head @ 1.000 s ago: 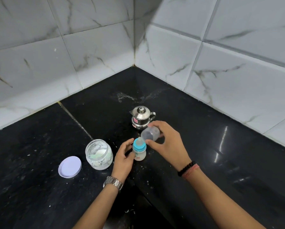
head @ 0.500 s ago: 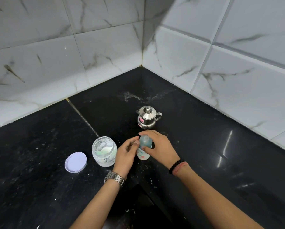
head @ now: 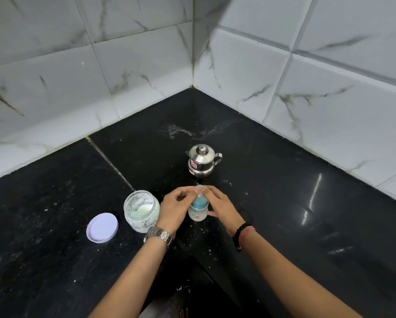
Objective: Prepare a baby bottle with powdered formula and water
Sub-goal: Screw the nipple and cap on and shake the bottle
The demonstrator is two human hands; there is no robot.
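A small baby bottle (head: 197,213) with a blue collar stands upright on the black counter (head: 284,203), a clear cap over its top. My left hand (head: 176,208) and my right hand (head: 220,206) flank it, fingertips of both pressed on the clear cap. To the left stands an open glass jar (head: 141,211) with white powder and a pale scoop inside. Its lilac lid (head: 102,227) lies flat further left. A small lidded steel pot (head: 201,160) stands just behind the bottle.
White marble-look tiled walls (head: 284,88) meet in a corner behind the counter. White specks of powder dot the counter near the bottle. The counter's inner edge drops away near my forearms at the bottom.
My right hand brought the clear cap down onto the bottle's blue top. Both hands now hold the cap in place on the bottle; the view shifted slightly.
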